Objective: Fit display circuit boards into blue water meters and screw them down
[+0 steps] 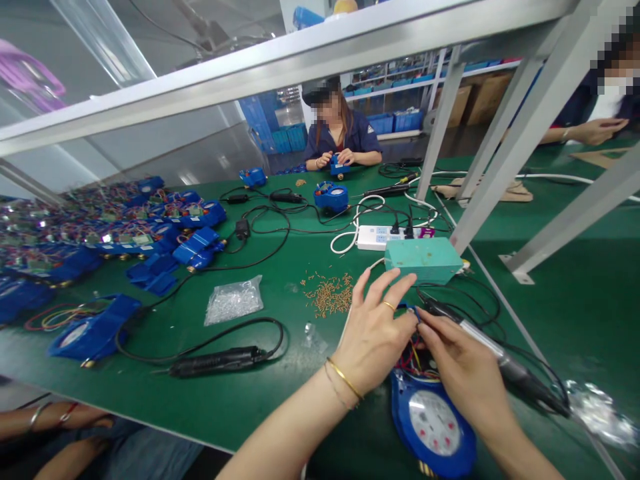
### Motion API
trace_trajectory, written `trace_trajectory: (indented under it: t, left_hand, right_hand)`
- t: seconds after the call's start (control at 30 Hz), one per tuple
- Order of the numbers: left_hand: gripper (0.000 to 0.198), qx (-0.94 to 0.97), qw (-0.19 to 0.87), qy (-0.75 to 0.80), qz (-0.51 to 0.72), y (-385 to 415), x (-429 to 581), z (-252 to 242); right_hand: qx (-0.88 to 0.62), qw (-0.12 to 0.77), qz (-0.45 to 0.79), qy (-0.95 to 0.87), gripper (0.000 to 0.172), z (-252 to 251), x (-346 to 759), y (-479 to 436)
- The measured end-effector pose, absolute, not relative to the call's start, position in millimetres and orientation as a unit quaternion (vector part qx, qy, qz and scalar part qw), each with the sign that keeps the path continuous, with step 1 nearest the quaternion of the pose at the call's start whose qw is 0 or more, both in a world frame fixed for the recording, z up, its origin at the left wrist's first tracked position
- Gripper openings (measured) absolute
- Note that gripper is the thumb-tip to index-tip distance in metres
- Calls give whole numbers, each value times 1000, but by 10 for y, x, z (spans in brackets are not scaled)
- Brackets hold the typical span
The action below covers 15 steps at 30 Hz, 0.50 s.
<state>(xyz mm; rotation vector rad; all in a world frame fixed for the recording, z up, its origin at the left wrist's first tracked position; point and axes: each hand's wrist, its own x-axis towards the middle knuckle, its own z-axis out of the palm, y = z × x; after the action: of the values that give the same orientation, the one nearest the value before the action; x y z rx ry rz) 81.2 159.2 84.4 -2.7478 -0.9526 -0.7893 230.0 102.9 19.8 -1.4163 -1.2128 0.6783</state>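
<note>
Right hand (463, 377) grips electric screwdriver (493, 353) above blue meter (433, 427); left hand (375, 337) sits at wiring (415, 360), fingers curled, grasp unclear.

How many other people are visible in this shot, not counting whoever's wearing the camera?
3: a person seated across the green bench, a person at the upper right edge, and a person's forearms at lower left. Others may be out of view.

Looks like a pretty bright factory room. Far ahead of the left hand (373, 340) sit blue crates (380, 123) on white shelving (390, 87), cardboard boxes (487, 97) beside them, on a dark floor (400, 150), I think. A grey steel frame (520, 137) rises right of that hand over the green bench (165, 393), and a glossy grey wall (125, 153) runs along the left.
</note>
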Motion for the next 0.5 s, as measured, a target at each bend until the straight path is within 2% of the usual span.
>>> trace_trajectory:
  t: [0.13,0.33,0.5]
  left_hand:
    - [22,-910,61,-311,-267,1558,837,775]
    - [16,-881,-29,-372,-291,1511,886,696]
    - [13,-886,-51,-368,-277,1553,870,751]
  right_hand:
    - [-593,544,279,-524,31,211,2302,1026]
    - [-596,530,254,-547,29,205,2295,996]
    - [-599,526,255,-547,30,173,2304,984]
